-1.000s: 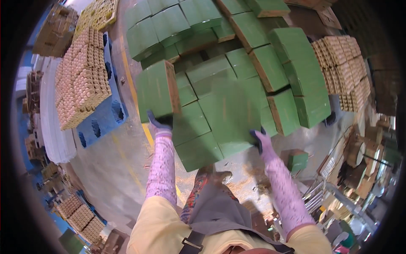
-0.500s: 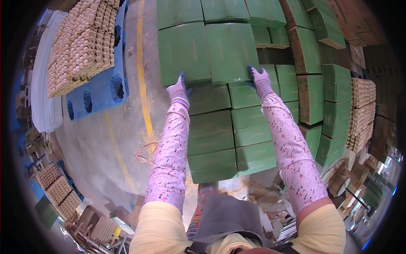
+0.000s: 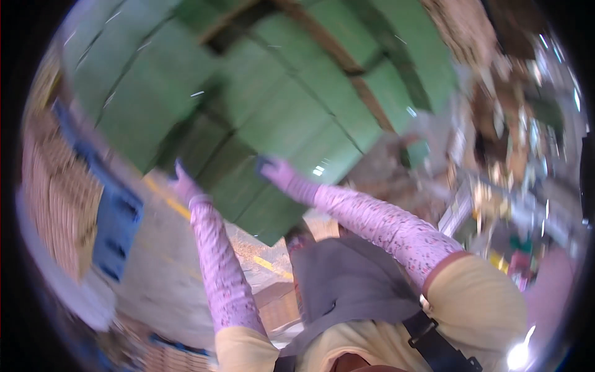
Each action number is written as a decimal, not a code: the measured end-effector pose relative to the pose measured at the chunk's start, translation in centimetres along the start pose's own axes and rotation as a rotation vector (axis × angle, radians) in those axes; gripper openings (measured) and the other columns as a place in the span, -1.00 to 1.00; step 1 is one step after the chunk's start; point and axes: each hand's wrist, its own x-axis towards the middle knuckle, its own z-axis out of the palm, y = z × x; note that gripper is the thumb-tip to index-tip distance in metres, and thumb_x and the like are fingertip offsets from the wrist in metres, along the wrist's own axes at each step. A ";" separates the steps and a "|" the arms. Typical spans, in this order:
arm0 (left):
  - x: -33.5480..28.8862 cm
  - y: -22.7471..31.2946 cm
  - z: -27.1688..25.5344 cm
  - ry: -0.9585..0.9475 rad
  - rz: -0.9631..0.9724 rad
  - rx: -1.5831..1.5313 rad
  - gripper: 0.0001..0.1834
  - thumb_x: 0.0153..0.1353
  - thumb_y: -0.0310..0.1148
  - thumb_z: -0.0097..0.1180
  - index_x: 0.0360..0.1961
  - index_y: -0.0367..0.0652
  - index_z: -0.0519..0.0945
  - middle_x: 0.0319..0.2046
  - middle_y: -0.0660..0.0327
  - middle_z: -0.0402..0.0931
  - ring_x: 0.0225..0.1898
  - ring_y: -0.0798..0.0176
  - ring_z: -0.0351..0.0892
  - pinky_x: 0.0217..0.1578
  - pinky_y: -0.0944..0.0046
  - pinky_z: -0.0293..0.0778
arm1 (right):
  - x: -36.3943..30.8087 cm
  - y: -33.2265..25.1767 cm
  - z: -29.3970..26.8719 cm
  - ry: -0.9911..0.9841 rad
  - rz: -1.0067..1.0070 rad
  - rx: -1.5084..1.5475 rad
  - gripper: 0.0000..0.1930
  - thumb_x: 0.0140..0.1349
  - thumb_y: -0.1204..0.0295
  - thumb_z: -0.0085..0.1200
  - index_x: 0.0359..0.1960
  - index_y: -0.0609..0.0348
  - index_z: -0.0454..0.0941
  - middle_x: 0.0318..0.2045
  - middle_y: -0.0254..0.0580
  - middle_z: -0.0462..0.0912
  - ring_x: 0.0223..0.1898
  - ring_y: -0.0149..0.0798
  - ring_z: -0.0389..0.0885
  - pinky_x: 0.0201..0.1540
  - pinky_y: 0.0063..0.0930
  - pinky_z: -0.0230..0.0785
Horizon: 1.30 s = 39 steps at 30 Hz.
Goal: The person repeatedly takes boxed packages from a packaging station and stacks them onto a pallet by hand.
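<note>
A large stack of green boxes (image 3: 291, 111) fills the upper part of the head view, smeared by motion. My left hand (image 3: 184, 185), in a pale purple glove with dark fingertips, hovers over the stack's left side with a finger stretched out. My right hand (image 3: 282, 173), gloved the same way, is over the lower green boxes (image 3: 266, 214), fingers extended to the left and blurred. Neither hand grips anything that I can see. Whether either touches a box is hard to tell. Patterned pink sleeves cover both forearms.
Stacked egg trays (image 3: 59, 204) stand at the left on a blue pallet (image 3: 118, 226). A yellow line (image 3: 167, 197) runs along the floor between pallet and boxes. Blurred clutter (image 3: 496, 198) fills the right side. More egg trays (image 3: 170, 358) show at the lower left.
The whole view has swung round, so boxes and pallet appear turned. My hands have come off the upper boxes' near edge and sit closer to my body and to each other.
</note>
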 end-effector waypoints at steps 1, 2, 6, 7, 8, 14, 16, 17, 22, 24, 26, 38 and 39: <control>-5.1 0.1 2.3 -0.143 0.066 -0.052 -0.45 0.27 -0.14 0.23 0.05 -0.45 0.51 -0.09 0.00 0.60 -0.16 0.18 0.57 -0.06 0.23 0.50 | -5.0 3.8 -2.8 0.052 0.031 -0.190 -0.46 0.27 0.21 0.12 0.20 0.27 0.41 0.04 0.01 0.61 0.06 -0.09 0.57 0.16 -0.32 0.36; -7.3 -1.2 0.7 -0.177 0.034 -0.080 -0.40 0.30 -0.20 0.19 0.18 -0.45 0.39 0.04 -0.02 0.52 -0.07 0.18 0.54 -0.02 0.23 0.50 | -10.6 3.1 -2.8 0.023 0.119 -0.161 -0.34 0.25 0.08 0.12 0.25 0.29 0.34 0.07 0.15 0.57 0.13 0.00 0.55 0.18 -0.29 0.38; -22.2 -4.7 0.5 -0.511 -0.010 0.180 -0.44 0.36 -0.36 0.09 0.27 -0.46 0.26 0.20 -0.03 0.35 0.12 0.19 0.40 0.18 0.24 0.36 | -26.7 4.4 -12.3 0.144 0.364 -0.025 -0.47 0.25 0.14 0.18 0.15 0.22 0.48 0.02 0.09 0.62 0.11 -0.06 0.58 0.17 -0.31 0.39; -26.8 -5.4 1.9 -0.679 -0.077 0.186 -0.49 0.36 -0.38 0.09 0.23 -0.46 0.31 0.15 0.00 0.39 0.09 0.19 0.42 0.16 0.23 0.37 | -30.4 6.9 -15.4 0.291 0.438 -0.066 -0.47 0.25 0.12 0.17 0.17 0.18 0.48 0.00 0.06 0.63 0.05 -0.06 0.60 0.15 -0.34 0.39; -30.4 -6.3 1.7 -0.759 -0.056 0.274 -0.52 0.35 -0.39 0.09 0.19 -0.45 0.35 0.10 0.02 0.44 0.06 0.20 0.44 0.13 0.23 0.37 | -33.5 7.4 -18.3 0.445 0.540 0.036 -0.52 0.29 0.23 0.09 0.17 0.22 0.46 0.02 0.05 0.63 0.06 -0.13 0.61 0.11 -0.36 0.41; -46.7 -7.5 4.2 -1.168 -0.189 0.478 -0.47 0.29 -0.34 0.18 0.22 -0.39 0.40 0.08 0.04 0.52 0.03 0.20 0.51 0.11 0.25 0.40 | -58.2 26.0 -40.5 1.578 -0.366 1.389 -0.56 0.35 -0.05 -0.02 -0.09 0.06 0.53 -0.29 -0.27 0.56 -0.15 -0.21 0.54 -0.03 -0.24 0.43; -46.5 -7.8 3.8 -1.169 0.083 0.680 -0.52 0.30 -0.24 0.18 0.11 -0.38 0.47 -0.05 0.13 0.57 -0.06 0.24 0.54 0.01 0.24 0.43 | -58.8 25.3 -45.3 1.806 -0.218 1.576 -0.16 0.04 -0.32 0.12 0.16 0.10 0.37 0.07 -0.13 0.44 0.08 -0.10 0.44 0.16 -0.11 0.33; -47.2 -8.3 4.0 -1.171 0.082 0.647 -0.52 0.29 -0.23 0.19 0.10 -0.36 0.48 -0.04 0.14 0.57 -0.06 0.25 0.55 0.00 0.24 0.44 | -61.0 26.1 -47.9 1.946 -0.001 1.742 0.07 -0.16 -0.45 0.19 0.26 0.09 0.27 0.27 -0.09 0.32 0.21 -0.06 0.35 0.23 -0.04 0.27; -49.1 -8.5 4.0 -1.083 -0.221 0.605 -0.49 0.26 -0.24 0.21 0.18 -0.26 0.49 -0.04 0.12 0.60 -0.07 0.22 0.58 -0.02 0.26 0.46 | -63.1 28.7 -56.0 1.772 0.047 1.901 -0.21 -0.15 -0.40 0.21 0.04 -0.18 0.50 0.15 -0.22 0.41 0.08 -0.03 0.38 0.10 0.04 0.32; -53.5 -7.3 4.5 -0.996 -0.427 0.617 -0.60 0.26 -0.26 0.22 0.08 -0.15 0.55 -0.25 0.29 0.60 -0.29 0.40 0.55 -0.33 0.34 0.47 | -67.6 32.2 -56.7 1.691 0.034 1.731 -0.40 -0.12 -0.35 0.24 -0.12 -0.35 0.57 0.01 -0.32 0.51 -0.03 -0.13 0.43 -0.06 -0.05 0.42; -52.1 -7.2 3.2 -0.914 -0.439 0.590 -0.65 0.25 -0.21 0.22 0.04 -0.04 0.57 -0.33 0.37 0.54 -0.44 0.45 0.47 -0.49 0.41 0.34 | -66.9 30.8 -57.3 1.705 0.136 1.763 -0.49 -0.07 -0.17 0.37 -0.13 -0.27 0.59 -0.13 -0.29 0.58 -0.09 -0.20 0.49 -0.14 -0.19 0.51; -36.6 -3.6 5.2 -0.749 0.134 1.112 -0.18 0.04 0.18 0.23 0.25 -0.08 0.43 0.13 -0.14 0.47 0.17 -0.09 0.46 0.16 0.07 0.38 | -59.4 19.7 -40.7 0.813 -0.236 1.474 -0.43 0.39 0.04 -0.09 0.31 0.11 0.31 0.28 -0.12 0.41 0.22 0.01 0.44 0.31 0.01 0.22; -34.6 -1.9 5.5 -0.694 0.113 1.159 -0.12 0.03 0.18 0.23 0.34 -0.01 0.33 0.28 -0.13 0.30 0.30 -0.08 0.32 0.25 0.05 0.31 | -56.5 18.5 -40.3 0.727 -0.192 1.401 -0.43 0.38 0.05 -0.06 0.30 0.10 0.32 0.26 -0.12 0.43 0.22 0.02 0.44 0.31 0.04 0.22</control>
